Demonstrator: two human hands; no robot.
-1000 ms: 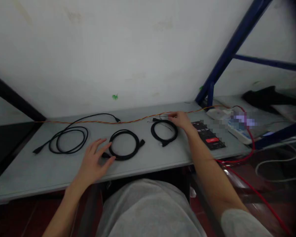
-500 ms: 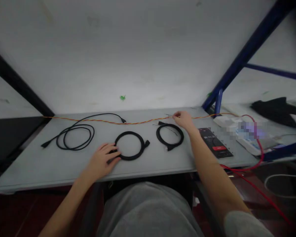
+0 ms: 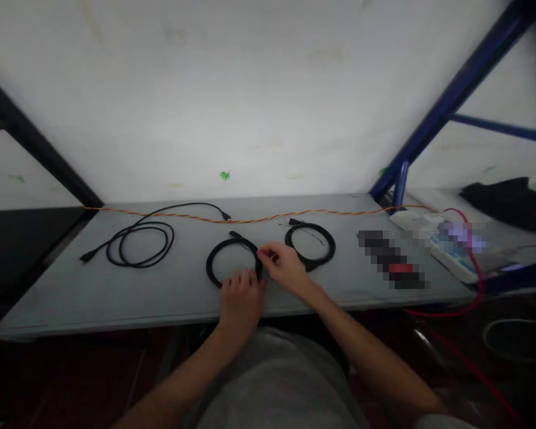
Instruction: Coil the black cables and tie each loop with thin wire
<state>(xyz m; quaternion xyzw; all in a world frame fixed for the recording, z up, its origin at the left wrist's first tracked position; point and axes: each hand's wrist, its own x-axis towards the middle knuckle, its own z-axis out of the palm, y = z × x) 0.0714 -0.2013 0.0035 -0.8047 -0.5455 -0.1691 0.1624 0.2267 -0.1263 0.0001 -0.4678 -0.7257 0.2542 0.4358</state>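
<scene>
My L hand (image 3: pixel 241 301) is curled narrow over near edge of black cable coil (image 3: pixel 226 243), R hand (image 3: pixel 283 268) pinching its right side. Smaller coil (image 3: pixel 310 253) just past R hand, looser black cable (image 3: pixel 138 244) well left of L hand, twisted orange wire (image 3: pixel 259 220) beyond both.

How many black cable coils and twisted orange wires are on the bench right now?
Black cable coils: 3 (left coil, middle coil, right coil)
Twisted orange wires: 1
Total: 4
</scene>
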